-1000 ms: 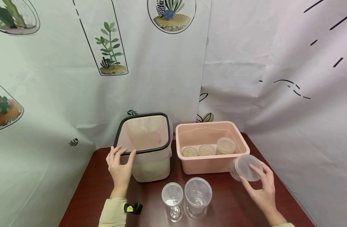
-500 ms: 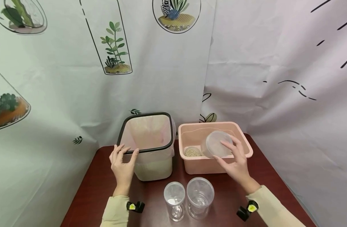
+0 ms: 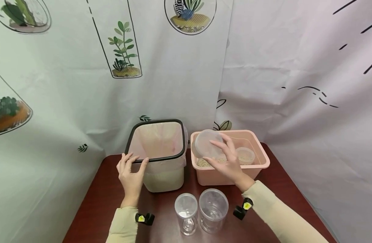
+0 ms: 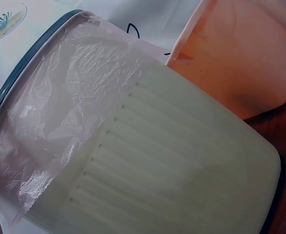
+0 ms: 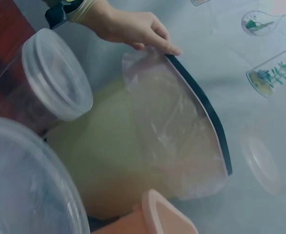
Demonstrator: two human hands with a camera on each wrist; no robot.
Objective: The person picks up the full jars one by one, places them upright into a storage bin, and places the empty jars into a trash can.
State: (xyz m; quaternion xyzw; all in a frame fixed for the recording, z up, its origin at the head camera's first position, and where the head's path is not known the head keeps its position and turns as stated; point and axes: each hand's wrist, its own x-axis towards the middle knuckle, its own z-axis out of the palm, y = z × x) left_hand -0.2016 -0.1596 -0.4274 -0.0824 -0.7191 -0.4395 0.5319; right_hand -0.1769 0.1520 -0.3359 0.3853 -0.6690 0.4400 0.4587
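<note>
My left hand (image 3: 131,179) grips the near black rim of a trash bin (image 3: 163,177), with fingers over the edge and thumb along it. A thin translucent liner (image 4: 50,117) hangs folded down the bin's outside. My right hand (image 3: 229,162) holds a clear round tub with a frosted lid (image 3: 207,143) above the left part of a pink basin (image 3: 228,173), fingers curled round its side. Pale bean-like grains fill small clear tubs inside the basin; one tub (image 3: 246,156) shows at its right, while others are partly covered by the right hand and its tub.
Two clear lidded jars, a narrower one (image 3: 186,214) and a wider one (image 3: 213,211), stand side by side on the dark red table (image 3: 94,209) in front. Behind the table hangs a white cloth (image 3: 179,77) printed with plants.
My right hand has carried the clear tub leftward, from beside the basin's right front corner to above its left part. The left hand has stayed on the bin's rim.
</note>
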